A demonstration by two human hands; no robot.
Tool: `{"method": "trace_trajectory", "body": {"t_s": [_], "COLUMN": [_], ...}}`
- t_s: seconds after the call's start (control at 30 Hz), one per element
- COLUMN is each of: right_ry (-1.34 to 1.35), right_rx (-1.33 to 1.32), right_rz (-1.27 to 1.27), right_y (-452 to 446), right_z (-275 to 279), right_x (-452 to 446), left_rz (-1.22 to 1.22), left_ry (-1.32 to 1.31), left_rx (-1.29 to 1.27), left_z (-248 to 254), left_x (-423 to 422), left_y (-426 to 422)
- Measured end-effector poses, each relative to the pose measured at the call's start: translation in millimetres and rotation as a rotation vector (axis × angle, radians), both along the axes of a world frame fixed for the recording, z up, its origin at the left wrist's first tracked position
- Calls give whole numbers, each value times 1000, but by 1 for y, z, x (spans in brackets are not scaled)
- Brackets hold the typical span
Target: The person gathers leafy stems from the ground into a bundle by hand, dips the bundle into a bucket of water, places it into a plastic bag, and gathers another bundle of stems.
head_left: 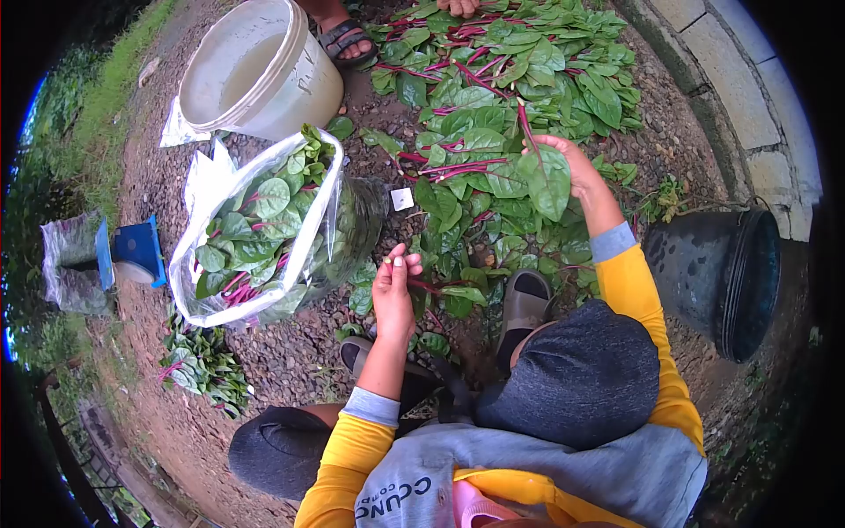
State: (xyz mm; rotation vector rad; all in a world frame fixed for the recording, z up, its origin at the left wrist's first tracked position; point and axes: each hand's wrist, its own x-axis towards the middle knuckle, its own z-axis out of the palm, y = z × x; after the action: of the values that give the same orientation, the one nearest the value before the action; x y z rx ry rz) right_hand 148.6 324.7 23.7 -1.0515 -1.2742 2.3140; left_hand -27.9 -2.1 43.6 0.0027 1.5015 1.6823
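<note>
My right hand is closed on a Malabar spinach sprig, its red stem pointing up and a broad green leaf hanging below. Close to the plastic bag, my left hand pinches a second sprig; a pale cut end pokes out by the fingertips and a leaf trails to the right. Beneath and beyond both hands spreads a large pile of red-stemmed spinach. The open clear plastic bag, left of my left hand, is full of the same leafy stems.
A white bucket stands beyond the bag. Another person's sandaled foot and hand show at the top. A black bucket lies tilted at right, near a block edge. Leaf bunches lie lower left.
</note>
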Motion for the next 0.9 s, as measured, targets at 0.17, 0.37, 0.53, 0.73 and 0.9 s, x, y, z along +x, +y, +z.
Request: {"method": "trace_trajectory", "body": {"t_s": [0.17,0.37,0.53,0.73,0.9], "right_ry": [191,186,-15,130,61], "right_rx": [-157,-146,-145,-244,-320], "right_rz": [49,202,484,771,840], "right_y": [-7,-39,-103,-176,-187], "right_z": [13,-7,-37,-49,-56], "right_x": [14,-8,-53,-79,-88], "left_rz": [-13,-16,32,-4,-27], "left_ry": [1,46,65,186,213], "left_rx": [23,14,9,-46,-55], "left_z": [11,18,10,-17,-26], "left_x": [3,3,4,5,-1], "left_y": [1,0,-1,-7,-15]}}
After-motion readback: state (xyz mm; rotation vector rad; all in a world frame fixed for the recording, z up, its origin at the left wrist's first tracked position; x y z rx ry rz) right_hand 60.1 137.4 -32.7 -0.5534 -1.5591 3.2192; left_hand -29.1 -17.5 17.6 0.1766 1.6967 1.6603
